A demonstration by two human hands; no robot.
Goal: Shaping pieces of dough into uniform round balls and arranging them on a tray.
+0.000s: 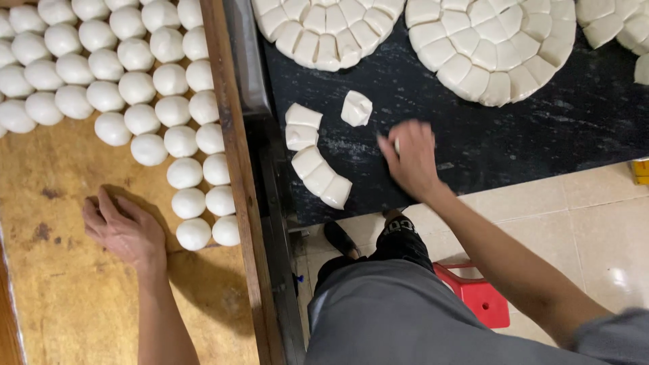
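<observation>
My left hand (124,230) lies palm down on the wooden tray (81,304), fingers curled over something I cannot see, just left of the nearest white dough balls (194,233). My right hand (409,159) reaches onto the black counter (541,142), fingers closed around a small white piece of dough that barely shows. Left of that hand lie cut dough pieces (318,177) in a short curved row, and one loose piece (356,108) sits above.
Several rows of rolled dough balls (101,67) fill the tray's upper part. Round discs of cut dough wedges (490,44) lie at the counter's far side. A red stool (480,297) stands on the tiled floor (595,223) by my legs.
</observation>
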